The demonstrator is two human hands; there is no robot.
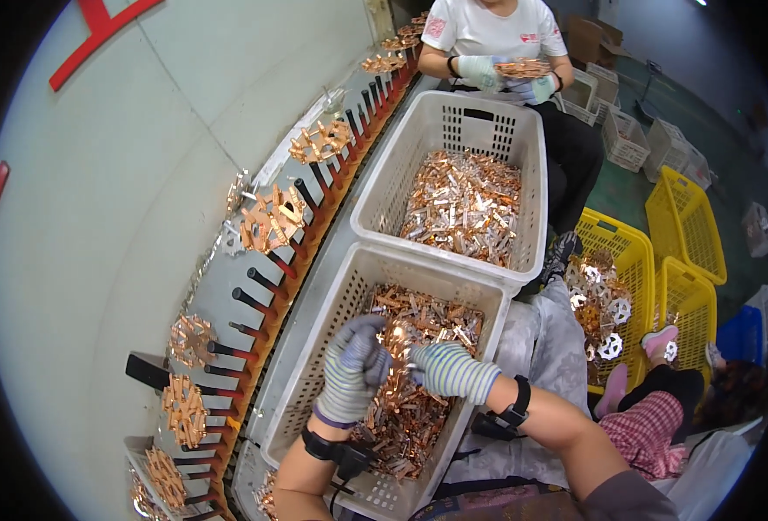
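Both of my hands wear striped knit gloves and are close together over a white plastic crate (310, 382) of small copper-coloured metal pieces (410, 434). My left hand (351, 369) is closed, its fingers curled inward. My right hand (451, 372) reaches in from the right with its fingertips pinched together. Shiny copper-coloured metal (398, 337) shows between the two hands; whether it is held or lies on the pile behind I cannot tell. The fingers hide whatever is in them.
Beyond stands another white crate (536, 182) of metal pieces. On the left runs a conveyor with upright dark-and-red pegs (258, 300) and copper-coloured wheel-like assemblies (271, 219). A co-worker (497, 35) holds metal parts across from me. Yellow crates (640, 260) stand to the right.
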